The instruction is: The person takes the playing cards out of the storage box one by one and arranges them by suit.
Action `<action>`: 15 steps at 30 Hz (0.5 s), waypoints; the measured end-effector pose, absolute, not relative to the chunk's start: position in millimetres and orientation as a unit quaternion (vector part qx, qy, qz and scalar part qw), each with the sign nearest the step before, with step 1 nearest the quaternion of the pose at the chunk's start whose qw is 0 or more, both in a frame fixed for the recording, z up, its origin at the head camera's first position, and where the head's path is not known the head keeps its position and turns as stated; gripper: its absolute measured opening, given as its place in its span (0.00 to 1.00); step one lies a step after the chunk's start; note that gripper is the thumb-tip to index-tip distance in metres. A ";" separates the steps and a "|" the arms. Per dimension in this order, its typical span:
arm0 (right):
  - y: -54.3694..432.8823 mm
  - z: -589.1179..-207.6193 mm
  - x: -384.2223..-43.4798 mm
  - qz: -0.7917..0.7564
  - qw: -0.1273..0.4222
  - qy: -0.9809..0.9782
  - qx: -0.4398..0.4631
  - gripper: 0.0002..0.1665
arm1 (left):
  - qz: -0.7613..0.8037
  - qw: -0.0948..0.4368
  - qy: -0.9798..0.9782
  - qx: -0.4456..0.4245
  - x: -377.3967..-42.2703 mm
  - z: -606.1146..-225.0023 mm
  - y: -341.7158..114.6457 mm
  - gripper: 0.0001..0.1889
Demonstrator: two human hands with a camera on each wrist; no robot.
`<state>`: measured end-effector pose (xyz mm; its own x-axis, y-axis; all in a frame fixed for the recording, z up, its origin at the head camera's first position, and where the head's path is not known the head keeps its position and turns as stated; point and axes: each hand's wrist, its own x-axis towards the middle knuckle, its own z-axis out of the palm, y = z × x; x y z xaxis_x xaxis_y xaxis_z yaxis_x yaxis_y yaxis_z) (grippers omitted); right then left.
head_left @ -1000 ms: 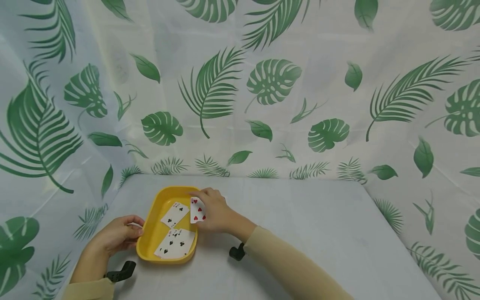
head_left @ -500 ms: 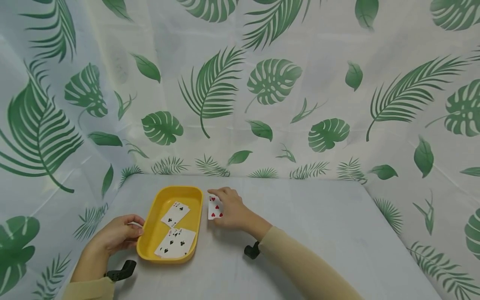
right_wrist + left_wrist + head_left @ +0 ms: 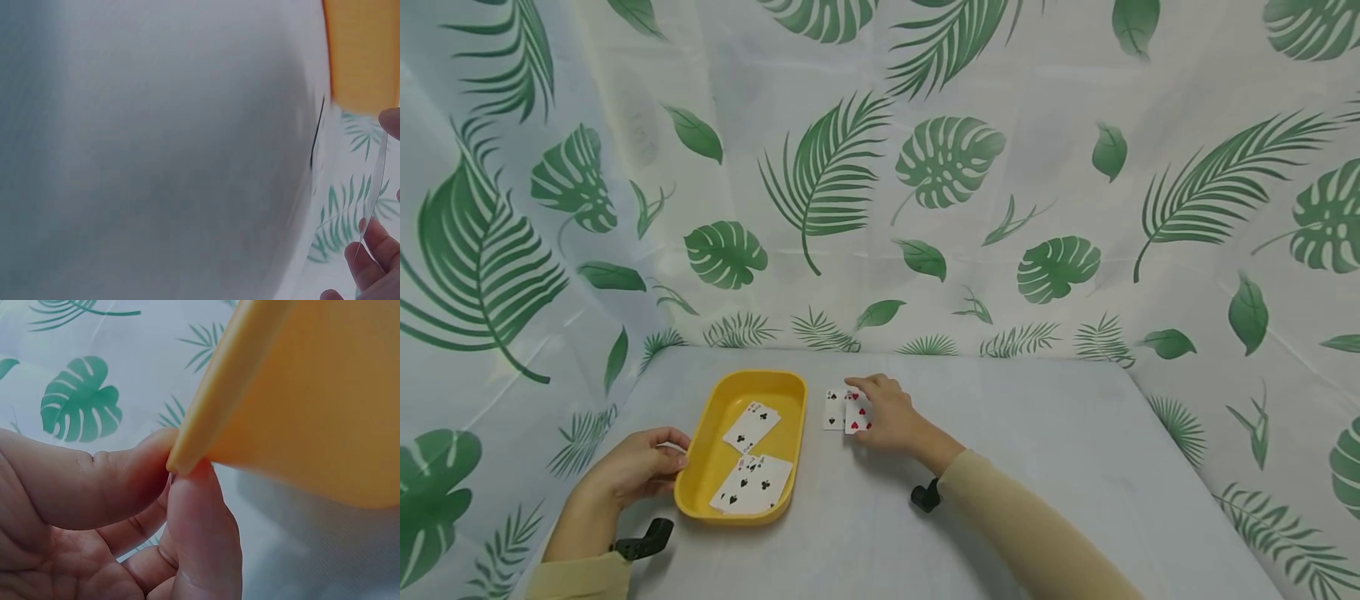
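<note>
In the head view my left hand (image 3: pixel 643 467) pinches the left rim of a yellow tray (image 3: pixel 801 425); the left wrist view shows thumb and finger on the rim (image 3: pixel 219 394). Inside the tray lie a two of clubs (image 3: pixel 749 427) and a few overlapping playing cards (image 3: pixel 751 486). My right hand (image 3: pixel 895 419) holds a playing card with red hearts (image 3: pixel 853 411) by its edges, right of the tray. Just left of that card, another with black spades (image 3: pixel 832 411) lies on the table. The right wrist view catches the held card edge-on (image 3: pixel 377 178) between the fingertips.
A pale cloth covers the table (image 3: pixel 1037 475). White sheets with green leaf prints (image 3: pixel 850 208) stand behind it and along both sides. Black camera mounts (image 3: pixel 651 542) sit at both wrists.
My right hand has carried the hearts card rightward from over the tray's edge to above the table. The spade card has come into view beside it. The left hand and tray have stayed put.
</note>
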<state>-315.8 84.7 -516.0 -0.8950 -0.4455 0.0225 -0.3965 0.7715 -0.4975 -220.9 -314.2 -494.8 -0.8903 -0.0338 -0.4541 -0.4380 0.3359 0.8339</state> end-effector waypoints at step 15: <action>106.2 -527.9 -330.0 -0.240 0.067 0.949 -0.193 0.51 | 0.560 0.185 0.794 -0.147 -221.3 -494.8 -315.1 0.16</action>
